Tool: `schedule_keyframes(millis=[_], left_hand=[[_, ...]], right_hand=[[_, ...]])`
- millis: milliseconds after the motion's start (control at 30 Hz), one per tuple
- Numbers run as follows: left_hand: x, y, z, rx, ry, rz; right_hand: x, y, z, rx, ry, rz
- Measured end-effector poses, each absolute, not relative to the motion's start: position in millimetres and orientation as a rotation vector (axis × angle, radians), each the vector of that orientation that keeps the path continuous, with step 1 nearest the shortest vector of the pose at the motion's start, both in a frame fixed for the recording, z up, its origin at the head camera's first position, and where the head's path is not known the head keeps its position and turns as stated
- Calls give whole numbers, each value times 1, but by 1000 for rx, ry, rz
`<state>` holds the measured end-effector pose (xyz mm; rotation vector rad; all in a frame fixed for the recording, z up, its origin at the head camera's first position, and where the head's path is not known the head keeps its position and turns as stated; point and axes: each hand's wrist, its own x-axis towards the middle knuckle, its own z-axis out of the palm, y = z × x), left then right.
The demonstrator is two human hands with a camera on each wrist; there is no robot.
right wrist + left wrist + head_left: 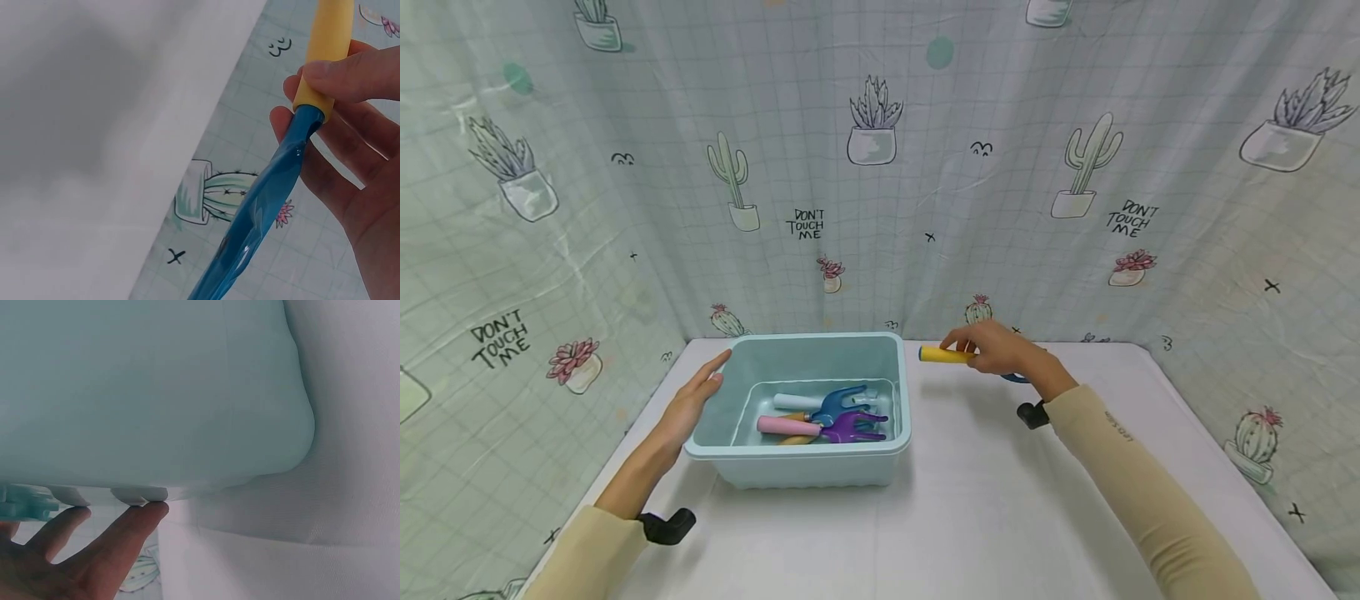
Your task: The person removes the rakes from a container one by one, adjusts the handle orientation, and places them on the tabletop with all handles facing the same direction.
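Observation:
A pale blue plastic bin (pixel 808 462) stands on the white table, with a blue tool (pixel 838 402), a purple tool (pixel 853 427) and a pink-handled one (pixel 786 426) lying inside. My left hand (pixel 694 398) rests flat against the bin's left wall, fingers straight; in the left wrist view its fingertips (pixel 147 512) touch the bin's (pixel 150 394) rim. My right hand (pixel 996 348) is right of the bin, above the table, pinching a toy garden tool by its yellow handle (pixel 945 354). In the right wrist view its blue blade (pixel 262 219) hangs below the fingers (pixel 350 78).
A cactus-print curtain (pixel 880 167) surrounds the table on three sides. White tabletop (pixel 985 517) spreads in front of and to the right of the bin.

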<state>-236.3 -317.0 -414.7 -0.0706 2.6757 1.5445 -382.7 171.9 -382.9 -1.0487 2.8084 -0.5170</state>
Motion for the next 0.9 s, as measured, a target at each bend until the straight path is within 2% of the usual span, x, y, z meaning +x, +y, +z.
schedule_keyframes(millis=[900], left_hand=[[-233,-315,-412,-125,2679,1517]], right_hand=[[-387,173,-416,-995,2727,-490]])
